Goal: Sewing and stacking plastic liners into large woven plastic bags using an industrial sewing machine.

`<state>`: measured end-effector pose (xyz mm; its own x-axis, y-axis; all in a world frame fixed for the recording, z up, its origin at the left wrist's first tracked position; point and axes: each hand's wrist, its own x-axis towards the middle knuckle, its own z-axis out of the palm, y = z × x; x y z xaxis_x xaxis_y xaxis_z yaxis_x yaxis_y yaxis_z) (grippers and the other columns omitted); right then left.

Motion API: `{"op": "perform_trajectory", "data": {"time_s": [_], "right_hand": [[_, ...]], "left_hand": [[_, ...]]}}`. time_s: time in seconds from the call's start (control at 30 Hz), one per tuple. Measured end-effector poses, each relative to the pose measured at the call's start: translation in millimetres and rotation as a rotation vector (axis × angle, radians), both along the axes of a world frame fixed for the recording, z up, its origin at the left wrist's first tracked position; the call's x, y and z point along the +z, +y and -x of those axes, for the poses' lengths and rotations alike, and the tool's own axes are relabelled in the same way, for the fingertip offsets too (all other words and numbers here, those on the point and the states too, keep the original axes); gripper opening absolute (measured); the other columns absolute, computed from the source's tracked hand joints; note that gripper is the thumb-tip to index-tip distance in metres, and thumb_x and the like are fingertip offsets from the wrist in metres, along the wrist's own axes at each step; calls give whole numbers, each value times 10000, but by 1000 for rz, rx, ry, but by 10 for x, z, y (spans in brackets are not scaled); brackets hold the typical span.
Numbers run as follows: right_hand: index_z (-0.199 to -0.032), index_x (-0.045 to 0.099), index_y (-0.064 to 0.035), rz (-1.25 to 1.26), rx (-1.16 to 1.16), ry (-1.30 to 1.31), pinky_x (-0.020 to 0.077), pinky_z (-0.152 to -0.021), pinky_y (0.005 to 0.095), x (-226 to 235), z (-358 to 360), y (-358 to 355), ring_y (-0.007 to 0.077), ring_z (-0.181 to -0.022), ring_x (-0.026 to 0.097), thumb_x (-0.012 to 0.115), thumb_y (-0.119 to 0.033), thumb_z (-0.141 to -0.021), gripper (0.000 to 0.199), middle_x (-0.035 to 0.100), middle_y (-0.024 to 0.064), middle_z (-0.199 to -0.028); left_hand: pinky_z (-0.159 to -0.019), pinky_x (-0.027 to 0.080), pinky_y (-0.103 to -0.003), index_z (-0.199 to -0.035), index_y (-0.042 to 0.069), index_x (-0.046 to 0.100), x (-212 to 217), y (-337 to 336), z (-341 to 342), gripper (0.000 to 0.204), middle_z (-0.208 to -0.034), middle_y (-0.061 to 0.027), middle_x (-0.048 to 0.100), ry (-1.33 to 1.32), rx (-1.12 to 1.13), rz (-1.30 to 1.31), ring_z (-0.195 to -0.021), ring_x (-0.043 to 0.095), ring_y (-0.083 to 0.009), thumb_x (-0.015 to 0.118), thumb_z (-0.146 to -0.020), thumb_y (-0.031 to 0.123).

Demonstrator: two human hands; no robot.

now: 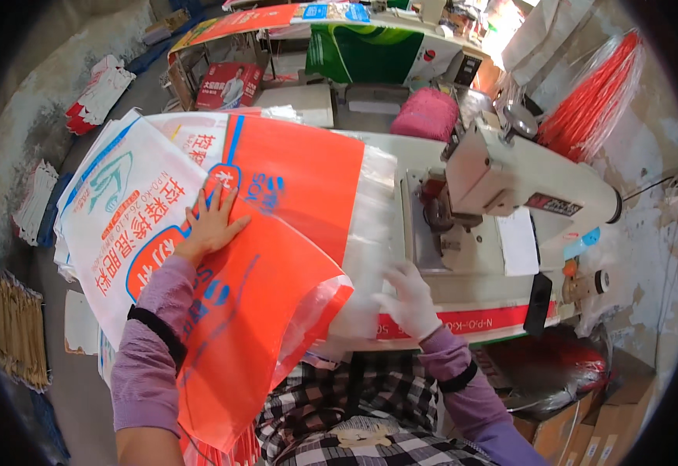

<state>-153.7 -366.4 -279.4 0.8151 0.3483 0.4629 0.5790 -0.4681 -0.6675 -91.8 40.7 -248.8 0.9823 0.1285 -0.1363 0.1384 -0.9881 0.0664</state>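
My bare left hand (213, 224) lies flat with fingers spread on a printed orange-and-white sack (234, 311), whose near corner is folded up. Under it another sack (316, 171) shows its orange side, with a blurred strip of clear plastic film (366, 241) along its right edge. My right hand (409, 299), in a white glove, is beside the film, thumb and fingers apart; whether it touches the film I cannot tell. A white sewing machine (510, 175) stands to the right of the sacks, its needle area facing them.
A bundle of red strands (599, 97) hangs at the far right. A pink wrapped bundle (426, 113) sits behind the machine. On the left floor lie stacked brown sacks (17, 330) and folded white bundles (38, 202). Cardboard boxes (618, 404) stand at the lower right.
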Motion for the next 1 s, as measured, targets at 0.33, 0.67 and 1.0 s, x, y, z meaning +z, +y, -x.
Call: {"op": "perform_trajectory", "data": {"time_s": [0.33,0.67,1.0], "right_hand": [[-1269,592,-74,-122,205,570,520,-835,341,-398,-36,130,301,-958,670,598,-10,-802,472,671,201,-1057],[-1390,459,-97,497,217,-99,345,-1058,498,-216,32,580,351,-1349,361,627,-351,-852,619,386,201,-1453],[-1287,581,-43,-169,204,483,452,-963,326,-11,216,555,187,-1143,595,599,-127,-878,417,626,174,-1241]], "left_hand": [[-1096,93,-676,-1493,193,314,-253,-1053,309,774,-1590,-120,156,-171,-302,-50,-1462,58,-405,488,-877,629],[-1156,155,-525,-1464,70,326,175,-776,1766,837,-1484,-184,340,-427,12,207,-1406,254,-378,753,-759,213],[-883,479,-315,-1156,7,623,-339,-1337,4417,274,-1145,-102,623,-627,1465,1458,-1074,570,-171,526,-989,202]]}}
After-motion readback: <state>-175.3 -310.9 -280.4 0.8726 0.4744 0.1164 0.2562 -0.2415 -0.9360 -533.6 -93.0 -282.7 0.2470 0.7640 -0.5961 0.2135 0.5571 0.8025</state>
